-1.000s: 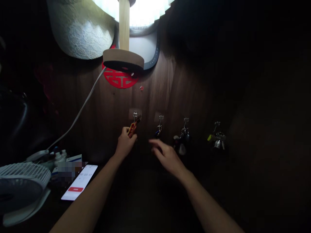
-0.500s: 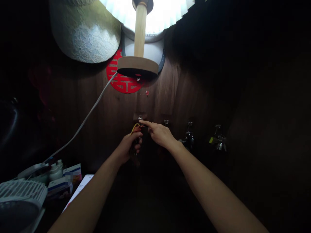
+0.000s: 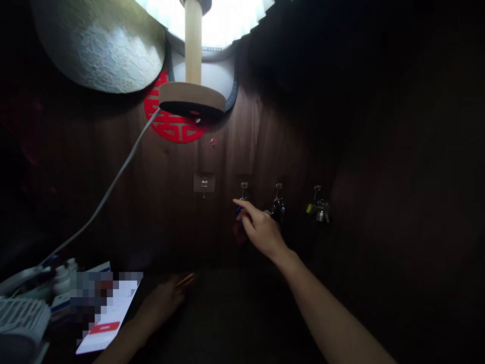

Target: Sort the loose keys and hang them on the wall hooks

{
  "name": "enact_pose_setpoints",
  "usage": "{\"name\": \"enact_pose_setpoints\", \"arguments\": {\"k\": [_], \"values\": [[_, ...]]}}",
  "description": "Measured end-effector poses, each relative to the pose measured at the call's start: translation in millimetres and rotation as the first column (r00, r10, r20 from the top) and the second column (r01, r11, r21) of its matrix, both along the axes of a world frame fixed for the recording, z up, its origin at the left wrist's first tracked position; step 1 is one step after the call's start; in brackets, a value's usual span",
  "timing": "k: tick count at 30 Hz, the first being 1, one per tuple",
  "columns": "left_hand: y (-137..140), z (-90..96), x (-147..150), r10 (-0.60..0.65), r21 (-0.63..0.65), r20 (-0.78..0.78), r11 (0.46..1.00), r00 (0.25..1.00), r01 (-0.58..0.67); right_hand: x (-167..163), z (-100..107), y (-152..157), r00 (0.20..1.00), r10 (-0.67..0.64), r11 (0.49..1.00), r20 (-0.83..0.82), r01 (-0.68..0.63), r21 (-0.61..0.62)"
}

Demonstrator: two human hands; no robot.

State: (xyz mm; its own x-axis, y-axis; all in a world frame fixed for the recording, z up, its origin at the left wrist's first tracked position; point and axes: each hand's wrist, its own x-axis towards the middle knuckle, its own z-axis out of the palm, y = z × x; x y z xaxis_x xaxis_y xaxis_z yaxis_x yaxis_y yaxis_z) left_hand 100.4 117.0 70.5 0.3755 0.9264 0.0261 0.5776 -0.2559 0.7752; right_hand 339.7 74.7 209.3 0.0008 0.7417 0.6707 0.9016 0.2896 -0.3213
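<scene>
Low over the dark surface, my left hand (image 3: 168,296) is closed on a bundle with a yellow-orange cord (image 3: 185,280); the rest of the bundle is lost in shadow. My right hand (image 3: 261,227) is raised, index finger stretched out and the other fingers partly curled, with nothing seen in it. Its fingertip is close to the second wall hook (image 3: 244,186), from which a blue and dark red bundle (image 3: 239,227) hangs, partly behind the hand. Left of that, a bare metal hook (image 3: 204,184) sits on a clear adhesive patch.
Dark keys (image 3: 279,207) and a key bunch with a yellow tag (image 3: 320,210) hang on hooks to the right. Above are a lit lamp with a wooden base (image 3: 192,96), caps (image 3: 121,60) and a red paper-cut (image 3: 182,131). A bright phone (image 3: 109,323) lies at lower left.
My left hand has lowered from the first hook with the corded bundle, leaving that hook bare. My right hand has moved from the first hook to beside the second. The view has shifted right.
</scene>
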Motion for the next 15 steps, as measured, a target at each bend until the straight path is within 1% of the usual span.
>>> {"name": "enact_pose_setpoints", "arguments": {"k": [1, 2, 3, 4, 6, 8, 9, 11, 13, 14, 15], "values": [[0, -12.1, -8, 0.015, 0.034, -0.117, 0.999, 0.993, -0.011, 9, -8, -3, 0.998, -0.009, 1.000, -0.059, 0.010, 0.009], [1, -22.0, -14, 0.031, 0.082, -0.232, 0.997, 0.972, -0.012, 18, -16, -5, 0.993, -0.018, 1.000, -0.115, 0.020, 0.011], [1, -30.1, -18, 0.074, 0.130, -0.332, 0.991, 0.940, -0.033, 26, -23, -6, 0.988, -0.019, 1.000, -0.151, 0.020, 0.003], [0, -36.3, -20, 0.119, 0.187, -0.391, 0.981, 0.913, -0.048, 33, -29, -5, 0.983, -0.024, 1.000, -0.182, 0.023, -0.003], [-4, -43.6, -20, 0.154, 0.240, -0.447, 0.970, 0.881, -0.048, 44, -38, -4, 0.974, -0.030, 1.000, -0.224, 0.028, -0.011], [-12, -44.3, -16, 0.142, 0.254, -0.458, 0.967, 0.877, -0.024, 51, -41, -3, 0.968, -0.031, 1.000, -0.248, 0.029, -0.012], [-16, -42.1, -13, 0.119, 0.243, -0.461, 0.970, 0.879, -0.004, 53, -41, -2, 0.967, -0.028, 1.000, -0.253, 0.026, -0.012], [-23, -32.2, -6, 0.046, 0.179, -0.474, 0.983, 0.879, 0.045, 56, -40, 2, 0.966, -0.024, 1.000, -0.258, 0.020, -0.018], [-25, -14.5, 6, -0.028, 0.088, -0.480, 0.993, 0.877, 0.080, 57, -38, 8, 0.963, -0.023, 0.999, -0.268, 0.015, -0.031], [-24, -3.1, 14, -0.053, 0.059, -0.457, 0.994, 0.888, 0.090, 57, -38, 13, 0.958, -0.018, 0.999, -0.287, 0.008, -0.039], [-21, 9.7, 25, -0.082, 0.073, -0.381, 0.990, 0.921, 0.119, 56, -37, 18, 0.949, -0.012, 0.999, -0.314, -0.002, -0.045]]}}
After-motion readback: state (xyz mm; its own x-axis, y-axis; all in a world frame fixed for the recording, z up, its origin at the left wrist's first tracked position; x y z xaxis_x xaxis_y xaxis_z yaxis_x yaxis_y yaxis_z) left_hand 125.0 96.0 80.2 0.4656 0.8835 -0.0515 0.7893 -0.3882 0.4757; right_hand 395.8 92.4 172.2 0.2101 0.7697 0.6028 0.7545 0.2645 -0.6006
